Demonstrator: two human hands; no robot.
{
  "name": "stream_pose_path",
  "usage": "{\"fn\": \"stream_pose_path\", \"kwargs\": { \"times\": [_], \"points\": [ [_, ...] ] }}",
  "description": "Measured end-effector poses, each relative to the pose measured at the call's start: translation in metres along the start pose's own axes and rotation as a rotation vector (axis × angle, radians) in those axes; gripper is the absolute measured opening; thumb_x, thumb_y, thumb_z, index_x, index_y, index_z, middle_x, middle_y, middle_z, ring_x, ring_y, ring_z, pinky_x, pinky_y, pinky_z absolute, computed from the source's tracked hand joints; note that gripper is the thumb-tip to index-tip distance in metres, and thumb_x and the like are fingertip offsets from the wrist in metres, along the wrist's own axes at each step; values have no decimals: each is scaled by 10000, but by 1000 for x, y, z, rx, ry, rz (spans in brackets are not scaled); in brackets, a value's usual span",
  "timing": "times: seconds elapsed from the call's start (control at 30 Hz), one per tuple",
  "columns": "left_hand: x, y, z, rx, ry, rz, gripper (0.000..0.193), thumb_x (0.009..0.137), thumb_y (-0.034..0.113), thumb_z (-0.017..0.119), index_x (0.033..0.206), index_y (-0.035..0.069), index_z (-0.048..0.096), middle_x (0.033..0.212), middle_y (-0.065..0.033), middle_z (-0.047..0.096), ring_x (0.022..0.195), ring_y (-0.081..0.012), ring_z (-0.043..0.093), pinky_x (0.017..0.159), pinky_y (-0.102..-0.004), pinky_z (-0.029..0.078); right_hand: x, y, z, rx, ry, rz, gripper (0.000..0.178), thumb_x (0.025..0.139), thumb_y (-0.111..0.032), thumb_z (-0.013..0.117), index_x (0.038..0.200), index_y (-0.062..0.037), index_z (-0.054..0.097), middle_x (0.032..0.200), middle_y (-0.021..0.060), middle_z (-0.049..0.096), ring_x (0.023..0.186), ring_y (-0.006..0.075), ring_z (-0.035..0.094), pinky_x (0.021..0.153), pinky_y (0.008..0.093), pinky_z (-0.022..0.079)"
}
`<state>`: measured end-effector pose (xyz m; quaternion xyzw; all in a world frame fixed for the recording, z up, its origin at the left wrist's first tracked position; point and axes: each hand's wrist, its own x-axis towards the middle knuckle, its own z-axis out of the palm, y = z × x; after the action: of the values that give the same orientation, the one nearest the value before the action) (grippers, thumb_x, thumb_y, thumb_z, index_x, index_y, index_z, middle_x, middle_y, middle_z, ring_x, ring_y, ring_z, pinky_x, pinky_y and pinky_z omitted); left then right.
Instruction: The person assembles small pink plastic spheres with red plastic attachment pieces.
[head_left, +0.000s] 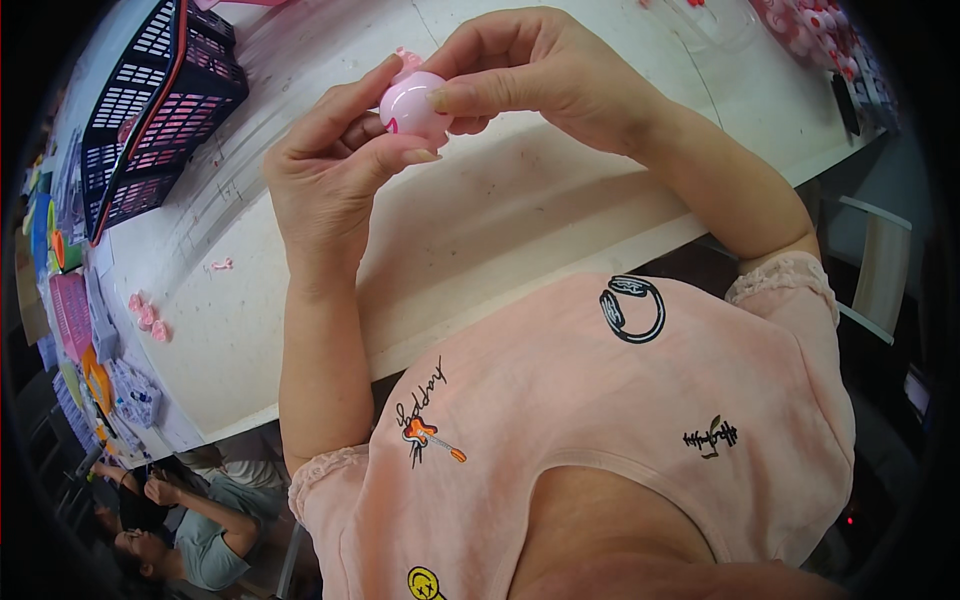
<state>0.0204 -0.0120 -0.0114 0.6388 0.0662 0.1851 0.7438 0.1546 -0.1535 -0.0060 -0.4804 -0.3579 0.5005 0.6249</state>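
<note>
**Small pink ball pinched over the bench edge: a slip is the main risk**

Nearest the camera is the person's pink shirt, with both forearms rising from it toward the bench. The left hand cradles a glossy pink ball from below and the side, thumb and forefinger curled around it. The right hand comes over the top, its thumb pressed flat on the ball's front and its fingers arched behind. Both hands thus close on the ball, held in the air above the bench and not touching it. A small pink nub shows at the ball's top, partly hidden by fingers.

The ball looks smooth and shiny, so uneven thumb pressure could squirt it out of the pinch. It would likely bounce on the bench and roll toward the near edge and the floor. Hard squeezing might also crack or pop a seam, if it has one; that cannot be seen.

Farther off, loose pink bits lie on the bench at left, where a dropped ball could scatter them. Beyond stands a dark basket.
</note>
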Motion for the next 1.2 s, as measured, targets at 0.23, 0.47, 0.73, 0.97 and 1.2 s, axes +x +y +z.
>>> {"fn": "stream_pose_path", "kwargs": {
  "times": [0.23,0.47,0.73,0.97,1.2],
  "points": [
    [0,-4,6,189,80,38,420,664,-83,678,1069,-13,589,953,-97,607,727,-112,600,649,-207,512,-3,3,7,41,119,-52,209,808,-142,634,954,3,594,814,35,625,738,76,548,660,200,422],
    [-2,-8,18,447,118,274,380,697,-44,674,1065,15,602,959,-72,613,762,-115,605,670,-201,511,-3,7,12,-197,286,-42,208,782,-200,656,915,-46,616,842,32,616,794,87,561,753,247,438],
    [10,5,-18,215,322,134,332,810,39,598,1111,-78,519,1044,-186,583,870,-193,607,783,-264,514,13,-8,-23,-329,414,-266,180,853,-198,570,859,-24,617,764,12,609,690,63,542,613,193,434],
    [13,21,-24,38,380,239,329,789,22,618,1088,-79,525,999,-204,596,835,-209,628,758,-283,536,9,-8,-34,-1110,430,-495,188,718,-121,651,860,-5,611,758,118,606,725,227,580,662,299,458],
    [11,22,-18,90,327,173,373,858,97,541,1154,-109,446,1101,-221,540,930,-197,592,830,-273,506,5,11,-38,-1409,313,-445,263,734,-205,630,923,-26,600,872,113,595,798,259,573,716,328,455]
  ]
}}
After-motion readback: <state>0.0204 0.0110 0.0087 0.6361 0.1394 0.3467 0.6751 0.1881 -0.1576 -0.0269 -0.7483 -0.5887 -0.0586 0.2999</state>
